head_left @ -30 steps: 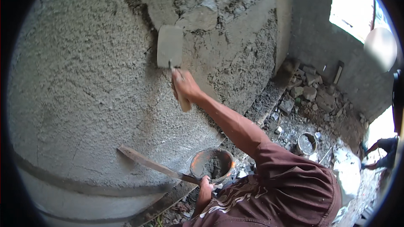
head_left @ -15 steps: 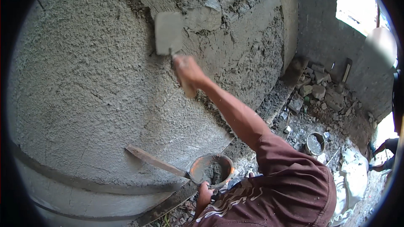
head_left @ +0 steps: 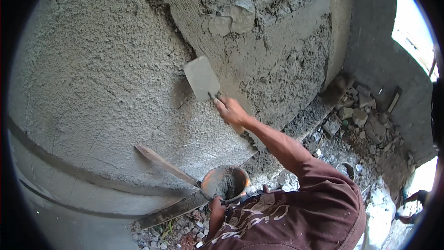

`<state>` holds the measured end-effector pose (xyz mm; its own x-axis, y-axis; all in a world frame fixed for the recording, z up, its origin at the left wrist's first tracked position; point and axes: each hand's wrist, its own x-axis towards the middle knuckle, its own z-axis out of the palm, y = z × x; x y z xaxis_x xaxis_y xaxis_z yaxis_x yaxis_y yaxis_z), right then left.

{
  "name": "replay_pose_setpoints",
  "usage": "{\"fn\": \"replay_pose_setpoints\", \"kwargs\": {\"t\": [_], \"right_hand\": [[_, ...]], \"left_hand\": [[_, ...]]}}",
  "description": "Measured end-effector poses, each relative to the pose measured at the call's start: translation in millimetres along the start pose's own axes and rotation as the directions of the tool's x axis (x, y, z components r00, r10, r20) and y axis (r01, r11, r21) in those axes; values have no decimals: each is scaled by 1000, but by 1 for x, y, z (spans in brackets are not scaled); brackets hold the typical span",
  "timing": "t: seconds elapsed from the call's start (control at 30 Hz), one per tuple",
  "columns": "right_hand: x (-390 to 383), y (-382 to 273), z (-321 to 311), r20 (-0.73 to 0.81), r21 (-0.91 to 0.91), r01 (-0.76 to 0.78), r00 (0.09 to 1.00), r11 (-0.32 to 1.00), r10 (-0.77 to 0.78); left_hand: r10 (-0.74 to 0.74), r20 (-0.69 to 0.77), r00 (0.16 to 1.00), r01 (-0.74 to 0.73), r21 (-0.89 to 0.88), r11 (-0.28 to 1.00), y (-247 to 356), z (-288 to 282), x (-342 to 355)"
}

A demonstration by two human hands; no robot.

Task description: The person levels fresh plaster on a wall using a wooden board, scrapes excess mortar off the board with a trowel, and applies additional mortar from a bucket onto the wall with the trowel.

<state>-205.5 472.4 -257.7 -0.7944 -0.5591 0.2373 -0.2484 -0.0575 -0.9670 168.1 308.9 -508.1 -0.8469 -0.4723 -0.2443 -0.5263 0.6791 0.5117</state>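
My right hand [head_left: 230, 111] is closed on a trowel's handle, with its flat metal blade [head_left: 201, 78] against the rough plastered wall [head_left: 92, 65], beside a ragged edge in the mortar. Low in the view, my left hand [head_left: 216, 206] grips the near rim of an orange-stained bucket [head_left: 243, 180] with grey mortar [head_left: 227, 186] inside. A long wooden batten [head_left: 164, 158] slants along the wall to that bucket's left side; whether my left fingers also touch it I cannot tell.
Broken masonry [head_left: 360, 118] lies at the wall's base along a narrow plank [head_left: 335, 95]. A second bucket [head_left: 347, 169] is half hidden by my shoulder. White sacks [head_left: 377, 208] lie at the lower right, near another person [head_left: 416, 201]. A bright opening [head_left: 411, 14] is in the right wall.
The trowel in my right hand has moved down the wall and tilted. The bucket in my left hand sits slightly further left in view. The whole view has shifted a little.
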Motion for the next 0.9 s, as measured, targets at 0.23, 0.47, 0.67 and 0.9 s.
{"fn": "replay_pose_setpoints", "kwargs": {"t": [0.23, 0.47, 0.67, 0.9], "right_hand": [[43, -47, -82, -365, 178, 190, 924, 965, -114], [-20, 62, -37, -7, -275, 269, 959, 923, -282], [-144, 112, -74, -1, -366, -229, 969, 902, 245], [-195, 152, -97, 429, -849, 224, 821, 479, 377]], "left_hand": [[-384, 55, 922, 344, -575, 743, -12, 47, 36], [-610, 347, 712, 318, -934, -160, 76, 49, 46], [-642, 331, 692, 357, -929, -96, 56, 48, 47], [-449, 12, 894, 249, -845, 473, 192, -5, 50]]}}
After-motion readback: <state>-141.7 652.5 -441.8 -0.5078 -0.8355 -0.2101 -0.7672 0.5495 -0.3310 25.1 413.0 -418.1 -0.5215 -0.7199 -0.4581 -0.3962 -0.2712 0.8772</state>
